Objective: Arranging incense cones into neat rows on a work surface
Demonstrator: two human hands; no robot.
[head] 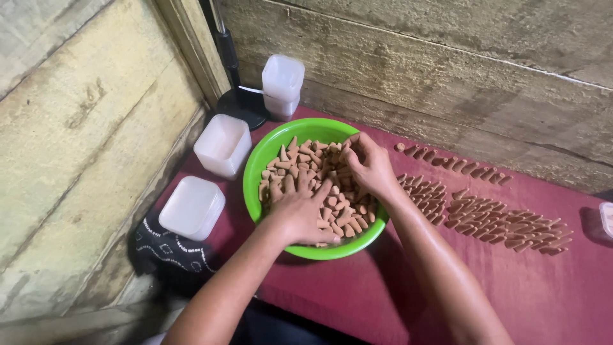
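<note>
Where the wooden wall meets the red cloth, three white plastic tubs stand: one nearest the viewer, one behind it, and a stack of tubs at the back beside a black round base with an upright pole. A black patterned cloth lies just below the nearest tub.

Right of the tubs sits a green bowl, filled with small tan cones.

The left hand lies palm down on the cones at the near side of the bowl, fingers spread and loosely apart, touching the heap; whether any cone is pinched beneath it cannot be told.

The right hand reaches into the far right part of the bowl, fingers curled together over the cones; a clamped cone cannot be confirmed.

Right of the bowl, more cones are laid out on the red cloth: a short back row, a small cluster, and a wider field of rows. A clear container edge shows at the far right.
</note>
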